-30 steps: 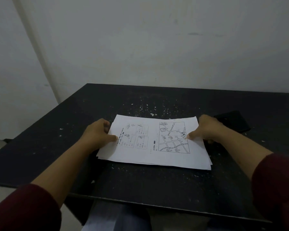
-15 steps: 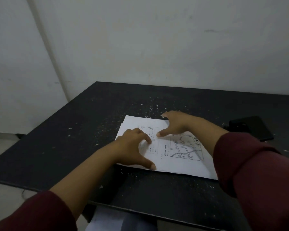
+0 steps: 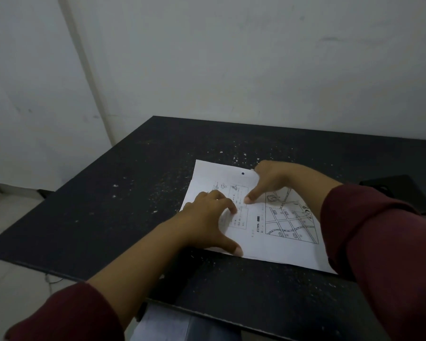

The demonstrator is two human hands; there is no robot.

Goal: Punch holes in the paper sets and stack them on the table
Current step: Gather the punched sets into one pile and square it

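Both hands, left (image 3: 207, 217) and right (image 3: 268, 183), press spread fingers on the paper set (image 3: 288, 244); light, floppy, slippery sheets, probably best pinched at an edge.

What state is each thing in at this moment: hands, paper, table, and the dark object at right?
paper set: flat on table, one punched hole visible near far edge
left hand: fingers spread, pressing on paper
right hand: fingers spread, touching paper
table: speckled with white flecks
dark flat object: lying untouched

Left hand (image 3: 208, 219), right hand (image 3: 272, 182) spread flat
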